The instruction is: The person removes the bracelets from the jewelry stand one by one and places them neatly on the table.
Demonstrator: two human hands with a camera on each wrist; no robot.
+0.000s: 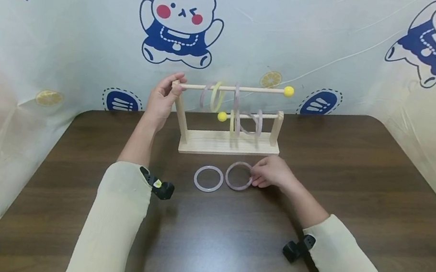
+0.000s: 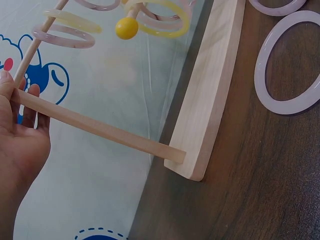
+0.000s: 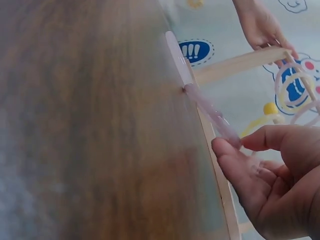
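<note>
My left hand (image 1: pixel 161 99) grips the top of the left post of a wooden bangle stand (image 1: pixel 225 146), where the upper rod joins it. Lilac and yellow bangles hang on the upper rod (image 1: pixel 261 90) and the lower rod. In front of the stand, my right hand (image 1: pixel 274 173) pinches the edge of a lilac bangle (image 1: pixel 227 174) between thumb and forefinger. The right wrist view shows this bangle (image 3: pixel 212 116) edge-on, low over the tabletop. Just left of it, a second lilac bangle (image 1: pixel 196 178) lies flat on the table.
Yellow balls cap the free ends of the rods, the upper ball (image 1: pixel 289 91) at right and the lower ball (image 1: pixel 222 116) near the middle. The stand is at the back of the brown table (image 1: pixel 213 261), close to a printed cloth backdrop (image 1: pixel 95 36).
</note>
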